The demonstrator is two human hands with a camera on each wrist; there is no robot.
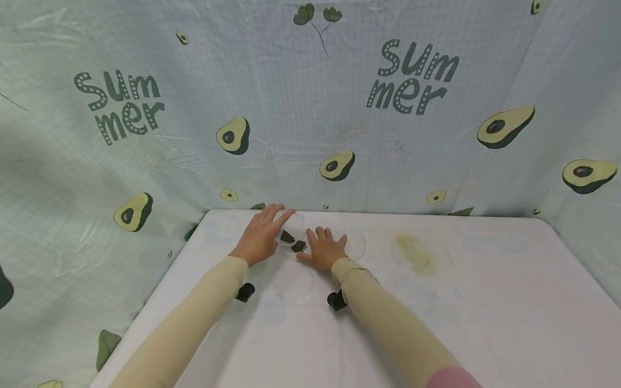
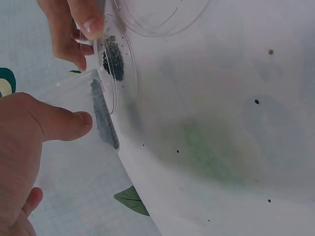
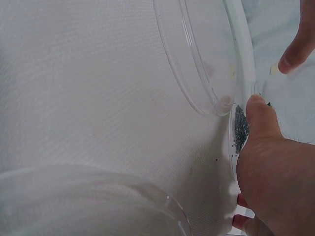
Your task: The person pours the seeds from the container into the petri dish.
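The clear bag [image 2: 74,153] is near the table's far edge, left of that edge's middle, tilted, with dark granules [image 2: 102,115] gathered along 1 side. The left hand [image 1: 259,238] pinches it, thumb across the front. Just beside the bag, a granule dish [image 2: 129,73], clear and round, sits by the same edge and bears a dark heap [image 2: 114,59]; whether bag and rim touch, I cannot tell. The right hand [image 1: 326,249] is spread at this dish, thumb touching it. 2 more clear round dishes lie on the table [image 1: 485,323]: 1 just beside the right hand, toward the right edge, and 1 closer to the near edge. Dark specks [image 2: 256,102] dot the white surface; a yellowish patch [image 1: 417,252] marks it toward the right edge. Beyond the far edge hangs a sheet [image 1: 271,70] printed with avocados.
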